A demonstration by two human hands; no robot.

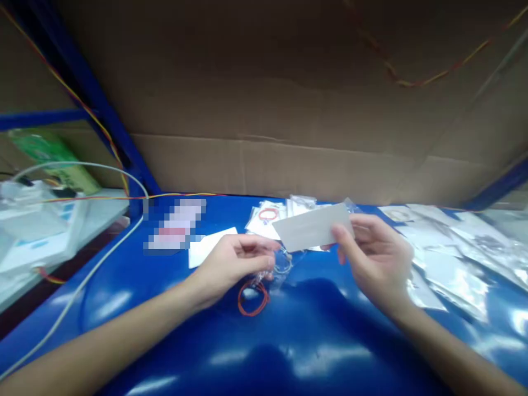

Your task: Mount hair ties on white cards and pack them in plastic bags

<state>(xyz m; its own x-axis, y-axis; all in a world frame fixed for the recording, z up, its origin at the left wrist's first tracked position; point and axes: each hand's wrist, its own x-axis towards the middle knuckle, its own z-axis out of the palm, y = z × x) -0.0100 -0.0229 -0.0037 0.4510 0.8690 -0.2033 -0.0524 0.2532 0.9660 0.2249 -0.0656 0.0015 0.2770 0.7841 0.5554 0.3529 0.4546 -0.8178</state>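
My right hand [377,253] grips a blank, light grey card [315,226] by its right end, thumb on the near face, tilted above the table. My left hand [243,258] is closed in a pinch just left of the card. From its fingertips a thin orange-red cord loop [253,297] with small shiny bits hangs low over the blue table. Beside those fingertips shows a silvery ring-shaped loop [282,263] with clear plastic around it; whether the left fingers hold this too, I cannot tell. Behind the left hand lies a white card [210,246].
Bagged white cards [264,217], one with a red loop, lie behind my hands. Many clear packets [449,269] spread over the right side. A pixelated patch [175,225] lies at the left. A pale cable [78,297] curves along the left edge; cardboard [268,99] walls the back.
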